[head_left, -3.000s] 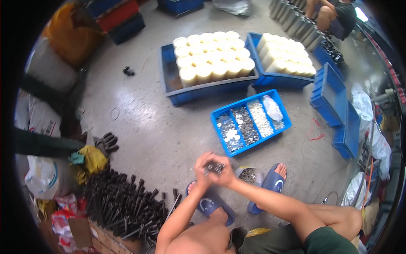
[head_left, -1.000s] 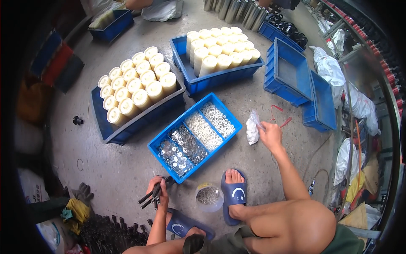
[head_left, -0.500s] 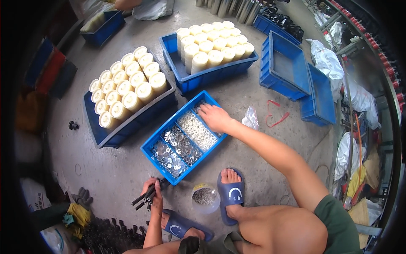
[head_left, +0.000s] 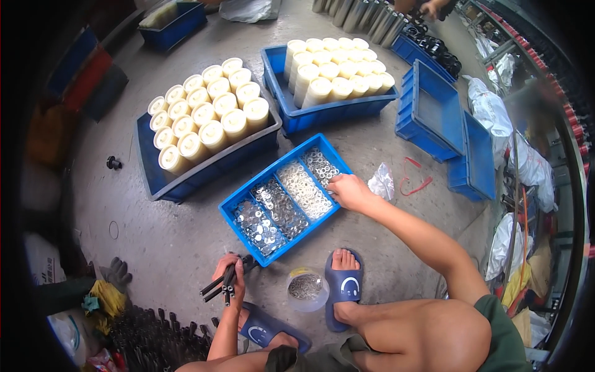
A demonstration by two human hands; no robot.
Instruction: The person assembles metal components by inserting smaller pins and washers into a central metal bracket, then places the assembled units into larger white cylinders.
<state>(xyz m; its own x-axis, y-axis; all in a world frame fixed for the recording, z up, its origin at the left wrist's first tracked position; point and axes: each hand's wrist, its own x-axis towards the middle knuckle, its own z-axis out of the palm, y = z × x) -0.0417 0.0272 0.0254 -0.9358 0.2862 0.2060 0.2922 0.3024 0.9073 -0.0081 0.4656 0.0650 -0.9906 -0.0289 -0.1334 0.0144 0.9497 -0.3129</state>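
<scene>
My left hand (head_left: 228,274) is wrapped round a bunch of black rods (head_left: 217,289) with hollow-looking ends, low beside the near left corner of a blue divided box (head_left: 266,174). My right hand (head_left: 351,191) is at the near end of the box's rightmost compartment, fingertips pressed together. Whatever they pinch is hidden. Small grey rings (head_left: 320,163) fill that compartment. The other compartments hold white washers (head_left: 304,188), darker grey rings (head_left: 280,208) and flat shiny washers (head_left: 255,229).
A clear tub (head_left: 307,302) of small metal pieces stands between my sandalled feet. Blue crates of cream cylinders (head_left: 207,170) (head_left: 341,111) lie beyond the box. More blue crates (head_left: 434,146) stand right. Many black rods (head_left: 155,338) lie at lower left. Another person's hand (head_left: 429,8) shows far off.
My right hand has drawn back from the far part of the rightmost compartment to its near end, uncovering the grey rings. My left hand keeps the black rods. The whole view has shifted slightly.
</scene>
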